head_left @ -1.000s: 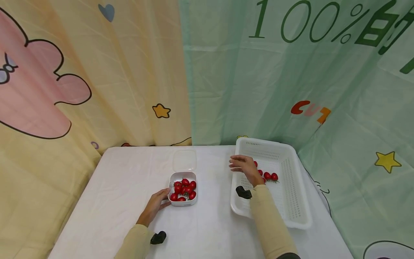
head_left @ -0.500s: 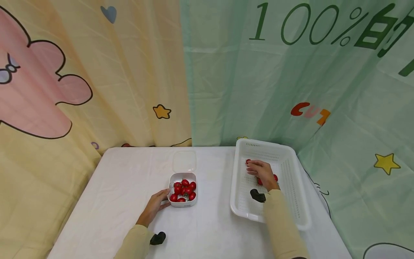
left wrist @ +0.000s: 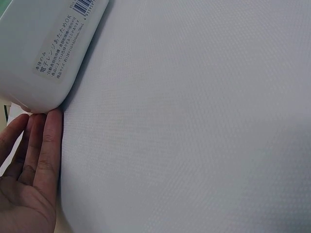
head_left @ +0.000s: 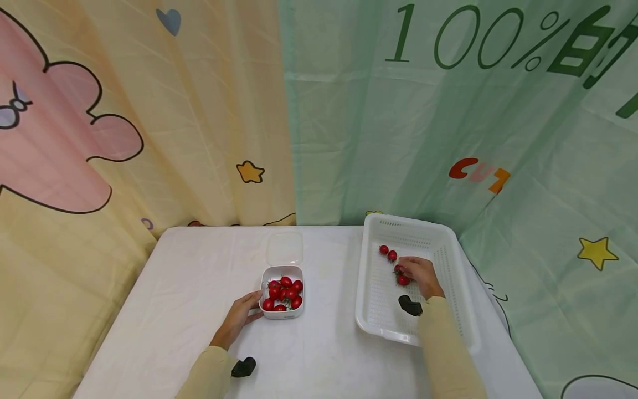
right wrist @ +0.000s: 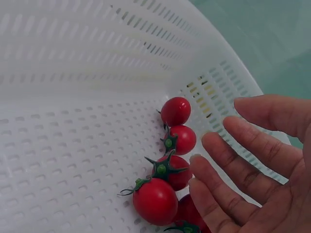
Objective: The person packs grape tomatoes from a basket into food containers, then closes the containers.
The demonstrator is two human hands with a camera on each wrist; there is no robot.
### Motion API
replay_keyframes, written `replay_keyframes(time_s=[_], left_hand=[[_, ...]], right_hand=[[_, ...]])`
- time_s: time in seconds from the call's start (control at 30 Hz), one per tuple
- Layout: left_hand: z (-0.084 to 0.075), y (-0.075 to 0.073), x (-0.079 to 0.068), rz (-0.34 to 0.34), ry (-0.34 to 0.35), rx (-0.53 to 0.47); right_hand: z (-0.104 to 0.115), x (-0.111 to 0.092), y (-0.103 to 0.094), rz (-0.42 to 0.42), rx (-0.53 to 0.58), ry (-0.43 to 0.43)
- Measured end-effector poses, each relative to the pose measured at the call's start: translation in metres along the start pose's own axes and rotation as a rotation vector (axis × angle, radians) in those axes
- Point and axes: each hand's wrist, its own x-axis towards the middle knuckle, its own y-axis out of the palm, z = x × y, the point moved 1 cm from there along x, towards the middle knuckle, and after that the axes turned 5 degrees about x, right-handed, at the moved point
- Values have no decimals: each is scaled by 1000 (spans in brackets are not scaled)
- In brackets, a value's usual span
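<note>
My left hand [head_left: 239,318] rests against the left side of a small white food container [head_left: 282,315], its straight fingertips touching the wall in the left wrist view. Inside the container lie several red cherry tomatoes [head_left: 291,293]. On the right, a white perforated plastic basket [head_left: 381,318] holds several more cherry tomatoes [right wrist: 155,202] with green stems, strung in a loose line. My right hand [head_left: 421,275] is over them, fingers extended and apart, with nothing held. Its fingertips are right beside the tomatoes; whether they touch is unclear. In the head view it partly covers the group.
A clear lid [head_left: 284,248] lies flat behind the container. White cloth covers the table [head_left: 329,343], and printed curtains [head_left: 339,138] hang at its back and sides. The basket's raised rim stands around the right hand.
My right hand has moved from the basket's left rim rightward, deeper into the basket, uncovering tomatoes to its left. The left hand and the container have stayed in place.
</note>
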Motion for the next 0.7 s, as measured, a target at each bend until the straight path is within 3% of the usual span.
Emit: replay_keyframes(time_s=[0.13, 0.47, 0.7], left_hand=[[1, 0, 1, 0, 2, -7], [2, 0, 2, 5, 2, -18], [0, 0, 1, 10, 1, -9]], right_hand=[[-5, 1, -3, -36, -32, 65], [-13, 1, -6, -27, -41, 166], [-19, 2, -3, 37, -91, 183]])
